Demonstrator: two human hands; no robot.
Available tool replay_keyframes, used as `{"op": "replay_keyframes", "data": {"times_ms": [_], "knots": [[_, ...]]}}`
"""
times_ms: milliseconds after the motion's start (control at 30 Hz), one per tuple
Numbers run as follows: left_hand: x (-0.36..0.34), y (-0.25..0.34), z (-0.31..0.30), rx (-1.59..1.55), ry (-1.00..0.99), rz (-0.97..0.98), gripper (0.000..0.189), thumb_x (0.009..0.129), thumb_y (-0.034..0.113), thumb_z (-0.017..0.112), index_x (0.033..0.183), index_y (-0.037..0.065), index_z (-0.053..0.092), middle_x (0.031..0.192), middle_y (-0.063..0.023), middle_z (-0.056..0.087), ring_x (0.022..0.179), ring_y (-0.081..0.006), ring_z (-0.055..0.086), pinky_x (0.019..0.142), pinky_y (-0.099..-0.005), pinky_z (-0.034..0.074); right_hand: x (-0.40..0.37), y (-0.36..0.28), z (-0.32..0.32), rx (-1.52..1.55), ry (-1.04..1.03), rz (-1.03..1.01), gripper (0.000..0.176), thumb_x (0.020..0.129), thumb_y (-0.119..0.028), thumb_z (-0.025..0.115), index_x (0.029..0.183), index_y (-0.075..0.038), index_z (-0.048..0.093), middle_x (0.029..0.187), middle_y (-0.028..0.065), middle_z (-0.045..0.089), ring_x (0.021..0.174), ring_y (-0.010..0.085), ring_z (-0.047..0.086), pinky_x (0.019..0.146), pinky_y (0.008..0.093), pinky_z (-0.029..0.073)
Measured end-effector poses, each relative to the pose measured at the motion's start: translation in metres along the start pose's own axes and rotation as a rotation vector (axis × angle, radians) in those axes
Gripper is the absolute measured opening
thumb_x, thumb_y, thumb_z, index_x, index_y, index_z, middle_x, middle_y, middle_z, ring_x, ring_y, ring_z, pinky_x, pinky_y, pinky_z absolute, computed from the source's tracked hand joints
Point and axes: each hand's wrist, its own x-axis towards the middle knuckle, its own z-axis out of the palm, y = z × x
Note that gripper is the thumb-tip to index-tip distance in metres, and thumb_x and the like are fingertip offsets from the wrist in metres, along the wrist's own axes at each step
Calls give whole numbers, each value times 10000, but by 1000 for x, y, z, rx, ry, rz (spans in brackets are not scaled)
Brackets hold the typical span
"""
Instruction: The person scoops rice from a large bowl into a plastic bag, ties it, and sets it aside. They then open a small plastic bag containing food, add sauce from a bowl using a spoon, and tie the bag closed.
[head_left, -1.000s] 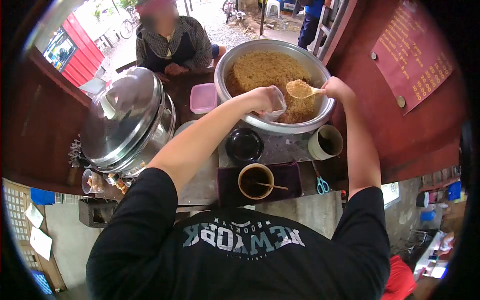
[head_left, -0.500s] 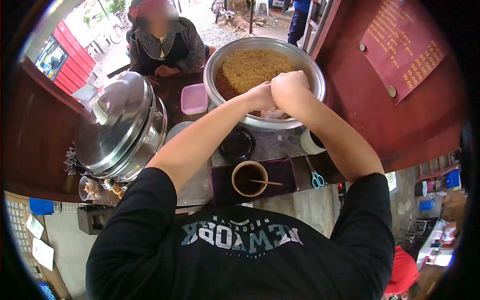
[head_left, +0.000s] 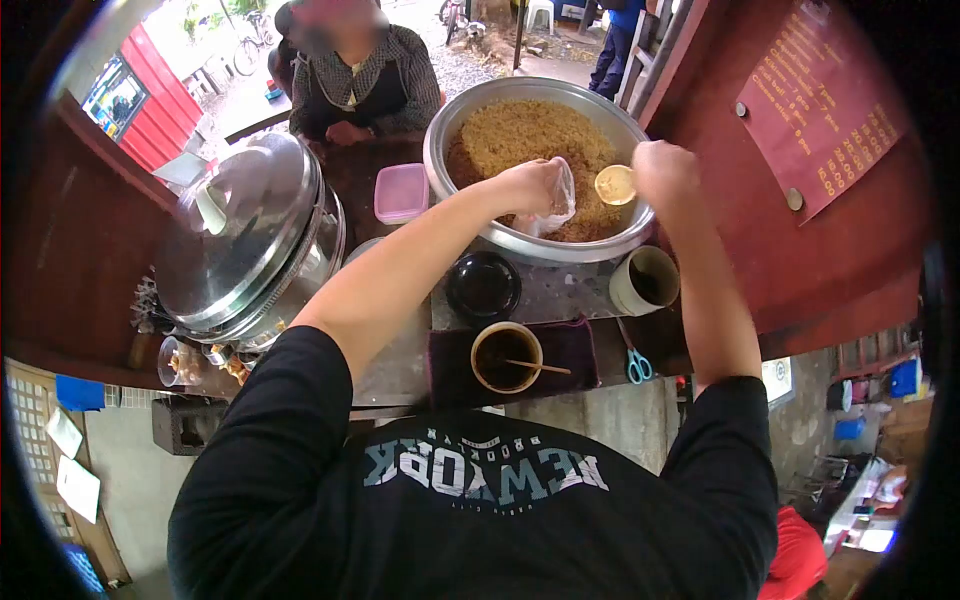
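Plastic bag (head_left: 564, 200): over near half of the metal basin (head_left: 570, 252), left grip (head_left: 538, 188) clenched on it. Right grip (head_left: 667, 175) grasping a pale scoop (head_left: 615, 185), over the food's (head_left: 540, 128) right side. From here, red sign (head_left: 815, 110) at right reads "Cheese stick, 8 pcs", prices 20.00, 10.00. Black shirt (head_left: 480, 550): NEW YORK, BROOKLYN.

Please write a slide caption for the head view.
At a wide metal basin of food, the left hand holds a clear bag, the right hand a spoon.
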Motion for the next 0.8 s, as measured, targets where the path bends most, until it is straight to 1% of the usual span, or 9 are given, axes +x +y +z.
{"op": "replay_keyframes", "data": {"times_ms": [100, 200, 333, 433, 500, 567, 667, 733, 800], "knots": [[-6, 4, -7, -77, -12, -9, 899, 595, -7, 635, 1427, 58, 302, 1071, -156, 589, 611, -182, 607, 510, -296, 503, 26, -16, 90, -108, -65, -96, 165, 793, -152, 589, 880, -101, 719, 884, 98, 704, 813, 261, 690, 725, 383, 519], [-9, 5, -10, -131, 7, -21, 895, 593, -20, 625, 1426, 61, 307, 993, -145, 603, 579, -166, 591, 493, -285, 489, 21, -34, 107, 35, -298, -164, 207, 788, -149, 598, 940, -55, 702, 973, 147, 684, 911, 283, 669, 761, 396, 516], [-10, -1, -14, -167, -32, -47, 901, 589, -28, 621, 1428, 62, 304, 898, -117, 613, 561, -143, 575, 485, -270, 473, 21, -40, 143, 265, -303, -201, 170, 770, -119, 578, 827, -5, 690, 868, 201, 669, 796, 344, 659, 680, 394, 532], [-15, 0, -20, -148, -51, -95, 905, 606, -36, 636, 1435, 36, 278, 992, -152, 615, 600, -161, 591, 517, -281, 480, 47, -34, 171, 228, -330, -465, 133, 765, -119, 598, 775, -36, 701, 802, 164, 681, 711, 304, 659, 653, 373, 525], [-18, -2, -24, -175, -24, -97, 891, 613, -43, 621, 1434, 54, 288, 909, -113, 608, 583, -139, 574, 503, -268, 473, 47, -21, 146, 298, -373, -379, 124, 754, -130, 616, 776, -66, 720, 705, 126, 675, 624, 246, 643, 621, 363, 517], [-20, -6, -28, -219, -13, -103, 882, 618, -50, 614, 1433, 64, 296, 870, -88, 598, 573, -125, 562, 498, -259, 468, 57, -5, 142, 478, -386, -146, 209, 748, -185, 650, 908, -74, 726, 685, 124, 670, 607, 195, 645, 612, 345, 515], [-22, -10, -32, -313, -13, -103, 876, 620, -63, 611, 1430, 65, 304, 884, -73, 582, 573, -117, 552, 506, -251, 463, 74, 24, 154, 455, -244, -193, 242, 735, -233, 680, 910, -72, 726, 737, 159, 680, 665, 207, 662, 663, 357, 520], [-26, -11, -32, -374, -6, -96, 874, 618, -73, 605, 1429, 67, 310, 898, -67, 573, 579, -111, 548, 514, -244, 460, 63, 35, 115, 591, -214, -15, 266, 731, -263, 691, 908, -67, 724, 764, 184, 679, 705, 230, 673, 690, 371, 521], [-26, -8, -29, -346, 0, -133, 873, 619, -81, 599, 1430, 69, 311, 897, -67, 568, 575, -112, 544, 516, -242, 456, 48, 35, 72, 553, -144, 26, 263, 731, -255, 677, 901, -60, 723, 788, 210, 669, 741, 266, 674, 705, 384, 519]]}}
